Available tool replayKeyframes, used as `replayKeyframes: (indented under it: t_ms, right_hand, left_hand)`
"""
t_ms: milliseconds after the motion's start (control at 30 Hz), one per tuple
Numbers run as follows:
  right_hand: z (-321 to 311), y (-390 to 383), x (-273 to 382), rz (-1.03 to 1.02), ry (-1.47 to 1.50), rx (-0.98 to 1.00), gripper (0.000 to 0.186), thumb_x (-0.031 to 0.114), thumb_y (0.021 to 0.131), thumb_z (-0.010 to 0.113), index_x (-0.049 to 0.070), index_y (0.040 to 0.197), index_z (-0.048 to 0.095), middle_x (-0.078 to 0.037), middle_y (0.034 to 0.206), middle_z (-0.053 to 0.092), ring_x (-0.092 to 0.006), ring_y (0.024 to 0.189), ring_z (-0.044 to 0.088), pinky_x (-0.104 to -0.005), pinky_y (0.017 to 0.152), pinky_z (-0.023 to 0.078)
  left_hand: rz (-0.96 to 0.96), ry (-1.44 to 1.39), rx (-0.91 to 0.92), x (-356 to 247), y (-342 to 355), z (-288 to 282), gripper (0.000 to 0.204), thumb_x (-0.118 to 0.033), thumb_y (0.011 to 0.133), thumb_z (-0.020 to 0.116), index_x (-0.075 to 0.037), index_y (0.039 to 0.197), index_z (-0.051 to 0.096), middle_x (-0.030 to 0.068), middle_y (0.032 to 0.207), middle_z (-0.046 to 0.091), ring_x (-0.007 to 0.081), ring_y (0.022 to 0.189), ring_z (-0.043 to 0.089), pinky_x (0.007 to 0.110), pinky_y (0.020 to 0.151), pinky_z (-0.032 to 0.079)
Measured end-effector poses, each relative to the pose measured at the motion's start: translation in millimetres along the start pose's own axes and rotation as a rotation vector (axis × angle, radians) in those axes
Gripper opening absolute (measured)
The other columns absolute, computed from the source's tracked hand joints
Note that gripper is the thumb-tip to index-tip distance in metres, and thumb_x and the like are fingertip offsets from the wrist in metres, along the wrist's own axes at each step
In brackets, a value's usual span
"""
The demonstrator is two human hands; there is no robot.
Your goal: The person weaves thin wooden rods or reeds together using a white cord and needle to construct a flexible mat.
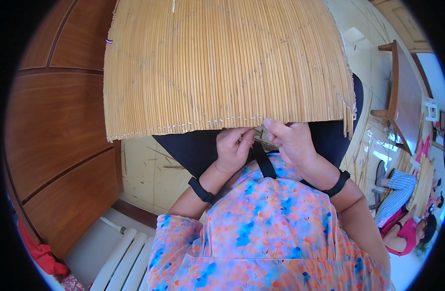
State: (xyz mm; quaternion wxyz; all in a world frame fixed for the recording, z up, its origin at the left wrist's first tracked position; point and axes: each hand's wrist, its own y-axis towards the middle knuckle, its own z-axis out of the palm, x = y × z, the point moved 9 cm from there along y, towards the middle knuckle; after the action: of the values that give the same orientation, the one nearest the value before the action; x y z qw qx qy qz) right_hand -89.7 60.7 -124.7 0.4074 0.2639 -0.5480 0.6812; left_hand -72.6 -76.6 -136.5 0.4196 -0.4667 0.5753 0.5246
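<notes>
A wide mat of thin straw-coloured slats (222, 63) lies over my dark-clad legs, with short white stitches along its near edge, running up to where my hands are. My right hand (292, 143) pinches that edge, thumb tip at the end of the stitched line. My left hand (232, 148) is just left of it, below the edge, fingers curled and pressed together; what they hold is hidden. A few loose slat ends (348, 123) hang from the mat's right corner.
Wooden cabinet panels (62, 131) stand on the left, above a white radiator (120, 259). At the right are a wooden bench (402, 97) and co-workers, one in pink (406, 233), with more slats. Slat scraps lie on the tiled floor (145, 169).
</notes>
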Motion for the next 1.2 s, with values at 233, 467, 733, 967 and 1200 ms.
replayKeyframes:
  t_ms: [233, 467, 733, 967, 1200]
  right_hand:
    - [1.9, -1.7, 3.5, 0.005, 0.011, 0.025, 0.006, 0.006, 0.083, 0.063, 0.006, 0.079, 0.058, 0.0, 0.063, 0.054, -0.0044, 0.049, 0.043, -0.0191, 0.043, 0.028]
    - [2.4, -0.8, 2.0, 0.008, 0.032, 0.039, 0.005, 0.005, 0.083, 0.063, 0.005, 0.081, 0.059, -0.001, 0.063, 0.055, -0.0046, 0.049, 0.043, -0.0191, 0.042, 0.029]
    - [1.5, 0.2, 1.1, -0.02, 0.073, 0.039, 0.005, 0.005, 0.082, 0.064, 0.005, 0.082, 0.059, -0.001, 0.065, 0.056, -0.005, 0.049, 0.044, -0.0189, 0.043, 0.03]
    - [-0.2, -1.5, 2.6, 0.015, 0.031, 0.046, 0.006, 0.007, 0.082, 0.064, 0.005, 0.083, 0.059, -0.002, 0.065, 0.056, -0.0051, 0.049, 0.044, -0.0191, 0.043, 0.029]
    - [5.9, -4.3, 1.4, 0.138, 0.05, 0.123, 0.011, 0.01, 0.084, 0.065, 0.007, 0.076, 0.059, 0.001, 0.06, 0.053, -0.0043, 0.048, 0.04, -0.0196, 0.043, 0.028]
  left_hand:
    - [0.136, -0.003, 0.002, -2.9, 1.4, -0.9, 0.013, 0.004, 0.087, 0.057, 0.004, 0.1, 0.062, 0.0061, 0.068, 0.06, 0.0119, 0.053, 0.056, 0.024, 0.048, 0.045]
    - [-0.015, -0.045, 0.021, -3.5, 11.3, 2.4, 0.008, 0.003, 0.087, 0.058, 0.004, 0.09, 0.065, 0.0052, 0.066, 0.059, 0.0123, 0.055, 0.057, 0.024, 0.05, 0.045]
    - [-0.017, -0.099, 0.023, -2.5, 13.8, 6.2, 0.009, 0.004, 0.088, 0.055, 0.004, 0.088, 0.064, 0.004, 0.067, 0.059, 0.0108, 0.056, 0.056, 0.023, 0.051, 0.045]
    - [0.001, 0.035, 0.078, -12.4, 15.6, 7.4, 0.007, 0.005, 0.086, 0.056, 0.004, 0.084, 0.062, 0.0036, 0.066, 0.058, 0.01, 0.056, 0.055, 0.024, 0.05, 0.044]
    - [0.113, -0.001, 0.039, -33.0, 22.7, 1.0, 0.006, 0.003, 0.085, 0.058, 0.003, 0.084, 0.063, 0.0025, 0.062, 0.057, 0.0094, 0.053, 0.053, 0.023, 0.049, 0.043]
